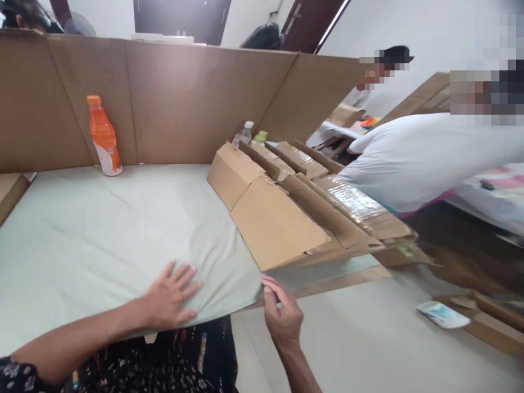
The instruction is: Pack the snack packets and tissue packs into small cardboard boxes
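We saw the room in bright, mostly even light. A pale, soft-edged glow lay on the cardboard screen [196,106], and sharper white glare broke across the clear tape [352,195] at right. On the pale counter [102,229], we made out only faint, diffuse shadows, while the space below the white shirt [401,161] was nearly dark. The left hand [172,295] and the right hand [284,316] looked slightly soft. Toward the right edge we met stretching and smeared blur, with the packet [444,315] low down indistinct; square pixel blocks masked patches above.
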A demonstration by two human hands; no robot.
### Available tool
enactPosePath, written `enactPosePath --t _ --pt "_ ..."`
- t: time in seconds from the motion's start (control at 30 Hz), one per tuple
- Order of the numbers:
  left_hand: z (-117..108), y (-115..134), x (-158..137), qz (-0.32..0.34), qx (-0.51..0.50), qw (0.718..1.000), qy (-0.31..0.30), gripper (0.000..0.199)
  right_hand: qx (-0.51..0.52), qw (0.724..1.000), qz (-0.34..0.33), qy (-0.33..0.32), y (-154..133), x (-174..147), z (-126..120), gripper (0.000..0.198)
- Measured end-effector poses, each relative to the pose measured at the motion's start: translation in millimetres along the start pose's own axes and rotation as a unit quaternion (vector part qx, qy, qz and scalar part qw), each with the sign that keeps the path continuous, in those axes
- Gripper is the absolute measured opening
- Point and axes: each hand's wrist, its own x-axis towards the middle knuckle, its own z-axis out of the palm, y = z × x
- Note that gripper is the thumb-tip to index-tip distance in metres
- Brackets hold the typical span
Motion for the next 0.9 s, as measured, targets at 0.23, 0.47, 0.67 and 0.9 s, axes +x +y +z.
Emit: enactPosePath --t 0.23,0.47,0.67,0.9 --pt "6.0 39.5 -18.3 0.097 -0.039 0.992 -0.071 0.072 0.057 0.987 -0.015 -0.15 -70.9 35.1 50.5 0.028" --pt "-22.6 -3.4 -7.8 0.023 -0.071 0.994 0.081 0.04 -0.022 0.934 -0.107 -0.341 -102.9 29.7 100.3 0.044" --pt "-46.3 -80.2 -1.5 -0.13 0.036 0.979 0.154 0.046 -0.03 0.924 -0.11 -0.365 -107.2 28.3 93.2 0.046" --pt "-38.0 -83.8 -71.1 -0.143 0.119 0.971 0.152 0.057 -0.019 0.91 -0.077 -0.407 -118.0 46.4 89.4 0.046"
